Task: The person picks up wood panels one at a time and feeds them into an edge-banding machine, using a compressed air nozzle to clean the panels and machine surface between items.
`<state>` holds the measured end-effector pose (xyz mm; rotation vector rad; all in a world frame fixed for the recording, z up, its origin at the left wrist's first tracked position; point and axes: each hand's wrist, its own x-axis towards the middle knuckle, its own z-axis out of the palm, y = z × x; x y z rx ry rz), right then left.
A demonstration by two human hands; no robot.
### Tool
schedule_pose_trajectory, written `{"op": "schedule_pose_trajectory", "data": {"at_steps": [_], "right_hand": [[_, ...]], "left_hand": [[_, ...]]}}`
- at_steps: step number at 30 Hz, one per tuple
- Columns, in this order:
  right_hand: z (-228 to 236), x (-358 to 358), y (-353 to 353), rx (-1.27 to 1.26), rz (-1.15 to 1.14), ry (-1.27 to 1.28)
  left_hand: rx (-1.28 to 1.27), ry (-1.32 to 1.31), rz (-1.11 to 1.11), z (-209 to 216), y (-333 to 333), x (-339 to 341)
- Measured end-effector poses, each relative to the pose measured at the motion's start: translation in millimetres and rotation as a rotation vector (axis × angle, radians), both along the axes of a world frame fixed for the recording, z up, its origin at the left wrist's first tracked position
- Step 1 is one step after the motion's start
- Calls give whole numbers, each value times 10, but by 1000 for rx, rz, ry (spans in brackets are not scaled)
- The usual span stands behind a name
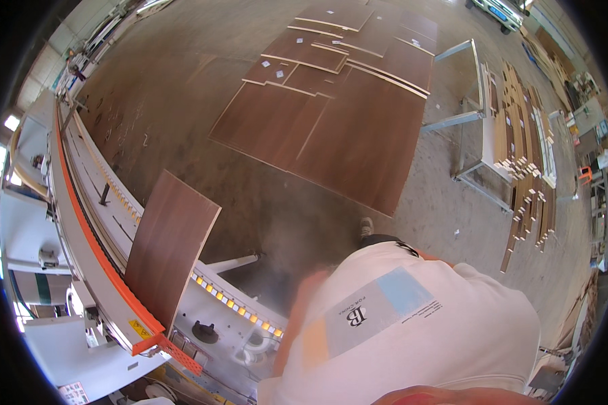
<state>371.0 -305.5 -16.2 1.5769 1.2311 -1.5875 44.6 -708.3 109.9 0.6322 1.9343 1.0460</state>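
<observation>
Item: one brown board (172, 236), rectangular, pale-edged. Location: on the left, lying across the machine's white table (194, 305), its left edge set along the orange beam (118, 295); whether it is clamped there cannot be told.

Handling, as judged: stiff and flat, moderately heavy for its spread, smooth-faced and possibly slippery; corners easily chipped. Best gripped by the pale right-hand edge, with a second hold at the far end.

Hands: the left arm (297, 317) is shown blurred beside the table's right edge, near the yellow-and-white strip (236, 308); the state of the left hand cannot be told. The right arm (452, 396) is cut off at the near edge; the right hand is not shown, so its state cannot be told.

Also listed: larger brown panels (365, 148), laid on the floor at the far centre; a metal frame (452, 121), right; narrow strips (520, 148), stacked beside it.
</observation>
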Motion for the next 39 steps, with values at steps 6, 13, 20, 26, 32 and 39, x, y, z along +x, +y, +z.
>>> {"op": "schedule_pose_trajectory", "data": {"at_steps": [6,13,20,26,32,39], "right_hand": [[-732,559,507,26,-419,171],[490,-315,1137,295,131,65],[640,-843,3287,1216,197,387],[1751,-1167,6233,1716,101,28],[1378,-922,7998,1266,-66,-377],[1066,-837,8014,1318,-139,-283]], "left_hand": [[-85,-56,-485,4,577,-160],[-222,-27,-701,-217,1453,-237],[-167,108,-638,-1089,2672,-17],[-294,-99,-554,-1806,4328,-47],[-169,-704,-92,-2228,6666,-869],[-21,-647,319,-2120,9658,-1915]]}}
